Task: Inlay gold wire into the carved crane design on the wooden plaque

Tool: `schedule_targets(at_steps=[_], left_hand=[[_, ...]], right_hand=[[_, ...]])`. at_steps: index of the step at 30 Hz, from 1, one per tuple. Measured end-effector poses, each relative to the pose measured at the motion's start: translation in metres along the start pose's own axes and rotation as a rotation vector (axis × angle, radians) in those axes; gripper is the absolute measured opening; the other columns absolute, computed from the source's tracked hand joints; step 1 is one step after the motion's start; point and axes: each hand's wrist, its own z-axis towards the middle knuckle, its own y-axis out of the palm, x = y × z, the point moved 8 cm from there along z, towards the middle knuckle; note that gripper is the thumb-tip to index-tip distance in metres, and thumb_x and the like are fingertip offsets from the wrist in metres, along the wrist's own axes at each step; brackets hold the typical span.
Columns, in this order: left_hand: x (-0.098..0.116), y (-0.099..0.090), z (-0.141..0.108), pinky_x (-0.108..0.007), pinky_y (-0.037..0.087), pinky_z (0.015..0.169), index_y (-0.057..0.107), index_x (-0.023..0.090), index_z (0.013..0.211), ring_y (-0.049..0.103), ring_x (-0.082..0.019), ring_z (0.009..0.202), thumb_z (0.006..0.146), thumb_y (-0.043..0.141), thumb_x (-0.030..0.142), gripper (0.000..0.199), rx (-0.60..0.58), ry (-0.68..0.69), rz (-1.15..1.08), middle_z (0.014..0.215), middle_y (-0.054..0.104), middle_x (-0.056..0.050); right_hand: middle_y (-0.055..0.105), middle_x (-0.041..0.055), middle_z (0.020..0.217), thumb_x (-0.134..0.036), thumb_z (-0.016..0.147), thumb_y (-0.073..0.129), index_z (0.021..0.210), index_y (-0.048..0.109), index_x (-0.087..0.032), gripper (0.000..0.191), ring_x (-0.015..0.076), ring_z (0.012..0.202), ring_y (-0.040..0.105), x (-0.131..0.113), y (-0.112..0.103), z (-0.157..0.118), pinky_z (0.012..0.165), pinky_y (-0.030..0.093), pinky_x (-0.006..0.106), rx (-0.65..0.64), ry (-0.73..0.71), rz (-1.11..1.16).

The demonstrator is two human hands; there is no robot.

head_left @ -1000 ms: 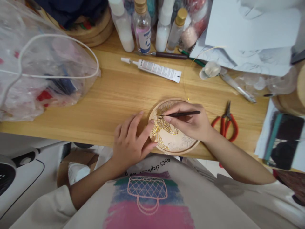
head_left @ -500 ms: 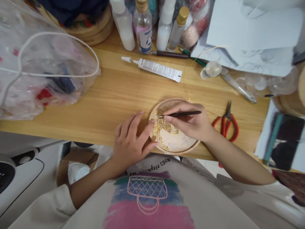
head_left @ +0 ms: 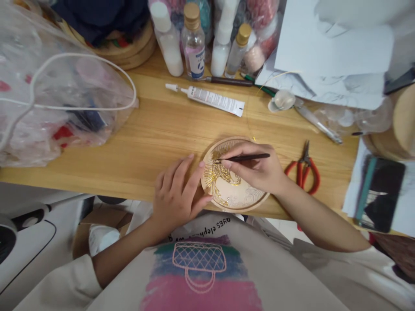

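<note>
A round wooden plaque [head_left: 235,196] with a raised rim lies near the table's front edge. On its pale face, a curling gold wire pattern [head_left: 223,176] covers the left and middle, and fine drawn lines show at the lower right. My right hand [head_left: 264,170] rests over the plaque's right side, pinching slim dark tweezers [head_left: 251,157] whose tips meet the gold pattern at the upper left. My left hand [head_left: 175,192] is open and lies flat, its index finger and thumb at the plaque's left rim. A thin gold wire [head_left: 253,138] shows by the top rim.
Red-handled pliers [head_left: 303,170] lie right of the plaque. A white glue tube [head_left: 215,100] lies behind it, with several bottles [head_left: 195,47] farther back. A plastic bag [head_left: 81,99] with a white cable fills the left; papers [head_left: 333,52] and a phone [head_left: 382,194] are on the right.
The view has shifted slightly, so the things on the table sit a little lower and further left. My right hand still holds the tweezers on the pattern; the left hand stays at the rim.
</note>
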Motion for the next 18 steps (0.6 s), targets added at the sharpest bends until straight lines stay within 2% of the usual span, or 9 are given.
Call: schedule_targets(at_steps=[6,8,11,14,16,18], left_hand=[[-0.003,-0.002,-0.001,-0.042,0.039,0.095,0.044,0.01,0.139,0.055,-0.034,0.117,0.094,0.046,0.05,0.06,0.026,-0.015,-0.114,0.131,0.059,-0.021],[-0.01,-0.002,-0.001,-0.043,0.04,0.097,0.044,0.013,0.138,0.055,-0.032,0.119,0.094,0.049,0.044,0.054,-0.005,-0.066,-0.251,0.131,0.058,-0.019],[-0.028,-0.002,0.008,-0.044,0.042,0.103,0.049,0.02,0.132,0.053,-0.027,0.124,0.095,0.049,0.036,0.041,-0.064,-0.194,-0.518,0.132,0.057,-0.014],[-0.045,-0.001,0.032,-0.04,0.046,0.102,0.059,0.023,0.117,0.056,-0.021,0.12,0.095,0.052,0.031,0.024,-0.098,-0.233,-0.755,0.125,0.061,-0.008],[-0.048,0.002,0.059,-0.036,0.05,0.095,0.064,0.024,0.099,0.063,-0.018,0.105,0.094,0.052,0.03,0.014,-0.129,-0.147,-0.919,0.107,0.068,-0.004],[-0.049,0.007,0.086,-0.034,0.053,0.085,0.064,0.024,0.087,0.066,-0.017,0.092,0.095,0.049,0.029,0.018,-0.15,-0.055,-0.989,0.092,0.07,-0.003]], right_hand=[[0.073,0.0013,0.078,-0.018,0.08,0.07,0.08,0.07,-0.018,0.001,0.011,0.067,0.067,0.003,-0.006,0.001,0.061,0.055,0.024,0.07,0.083,0.215],[0.072,-0.0002,0.074,-0.019,0.079,0.072,0.079,0.07,-0.02,0.002,0.0108,0.063,0.066,0.004,-0.016,0.003,0.058,0.055,0.024,0.155,0.102,0.24],[0.071,-0.001,0.074,-0.021,0.076,0.075,0.079,0.072,-0.023,0.005,0.0115,0.063,0.065,0.002,-0.042,0.003,0.058,0.053,0.026,0.342,0.08,0.194],[0.068,-0.002,0.071,-0.022,0.076,0.076,0.079,0.072,-0.025,0.006,0.0112,0.061,0.062,-0.004,-0.07,-0.003,0.058,0.05,0.026,0.51,0.046,0.149],[0.065,-0.0028,0.064,-0.024,0.075,0.076,0.078,0.072,-0.025,0.005,0.011,0.056,0.058,-0.006,-0.084,-0.012,0.053,0.047,0.026,0.597,0.059,0.163],[0.063,-0.0028,0.059,-0.027,0.073,0.078,0.075,0.071,-0.024,0.007,0.0111,0.053,0.056,-0.004,-0.092,-0.027,0.049,0.043,0.025,0.68,0.107,0.187]])
